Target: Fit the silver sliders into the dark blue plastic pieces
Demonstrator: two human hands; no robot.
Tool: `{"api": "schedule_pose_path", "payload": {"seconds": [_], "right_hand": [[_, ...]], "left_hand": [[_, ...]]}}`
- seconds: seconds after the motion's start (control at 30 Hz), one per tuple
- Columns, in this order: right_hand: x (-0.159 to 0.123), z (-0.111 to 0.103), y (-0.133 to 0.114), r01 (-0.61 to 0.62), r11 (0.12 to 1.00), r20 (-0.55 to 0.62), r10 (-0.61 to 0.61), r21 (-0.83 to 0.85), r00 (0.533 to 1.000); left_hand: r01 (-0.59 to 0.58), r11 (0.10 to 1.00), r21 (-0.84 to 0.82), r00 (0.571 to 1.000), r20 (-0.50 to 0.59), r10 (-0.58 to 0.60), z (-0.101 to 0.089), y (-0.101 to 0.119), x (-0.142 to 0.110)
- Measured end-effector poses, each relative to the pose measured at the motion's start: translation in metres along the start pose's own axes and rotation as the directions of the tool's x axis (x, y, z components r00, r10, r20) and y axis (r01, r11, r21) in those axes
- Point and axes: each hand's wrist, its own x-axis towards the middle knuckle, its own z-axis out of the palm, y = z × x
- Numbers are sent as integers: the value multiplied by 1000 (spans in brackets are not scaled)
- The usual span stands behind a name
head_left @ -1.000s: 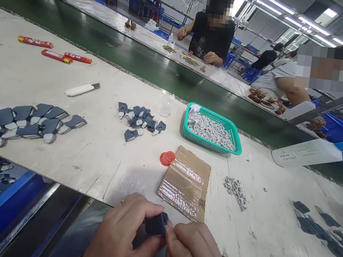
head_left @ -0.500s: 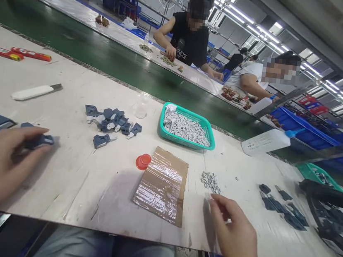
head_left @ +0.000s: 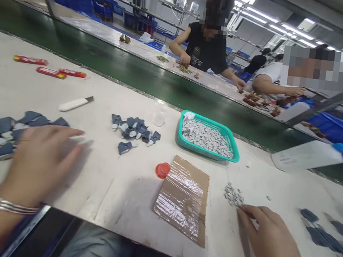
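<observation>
My left hand (head_left: 41,160), a bracelet on its wrist, is curled at the right edge of a heap of blue-grey plastic parts (head_left: 3,124). Something pale shows between its thumb and fingers, too blurred to name. My right hand (head_left: 270,236) has thumb and forefinger pinched together at the lower edge of a small pile of grey-white pieces (head_left: 234,194); whatever lies between the tips is too small to see. Between the hands lies a cardboard piece covered with shiny clear tape (head_left: 183,198). A red round cap (head_left: 162,170) touches its left edge.
Beyond the cardboard stands a green basket (head_left: 207,153) of small grey-white pieces. More blue-grey parts (head_left: 135,128) lie left of it, near a white-handled blade (head_left: 76,103) and red tubes (head_left: 50,72). A squeeze bottle (head_left: 308,155) leans at right. Two co-workers sit across the green belt (head_left: 140,79).
The view has turned left, bringing more of the left-hand heap into sight. My left hand has come away from the tabletop spot where it gripped a blue-grey part. My right fingertips now meet the small pile.
</observation>
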Motion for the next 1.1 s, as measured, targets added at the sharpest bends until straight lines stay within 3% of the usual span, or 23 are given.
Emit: {"api": "schedule_pose_path", "payload": {"seconds": [0.1,0.2,0.33,0.4,0.63,0.83,0.97,1.1], "right_hand": [[3,0,3,32,999,30,-33,18,999],[-2,-1,-9,89,994,24,-91,64,996],[-16,-7,-34,164,976,69,-175,144,982],[-22,-10,-41,145,978,87,-159,149,983],[-31,-16,-38,83,993,42,-87,88,995],[-23,-12,-54,262,965,9,-262,32,965],[-15,-9,-57,350,937,41,-349,-9,936],[-10,-6,-57,384,923,15,-384,5,923]], "left_hand": [[-106,994,11,991,83,105,4,32,4],[-156,988,-5,977,146,155,14,45,10],[-192,981,-37,964,182,196,24,50,16],[-203,978,-59,960,185,210,28,51,17],[-182,980,-82,952,234,196,25,53,11],[-149,983,-106,961,221,169,21,55,6],[-55,966,-254,973,204,109,20,55,-5],[204,813,-545,951,306,-34,21,60,-23]]}}
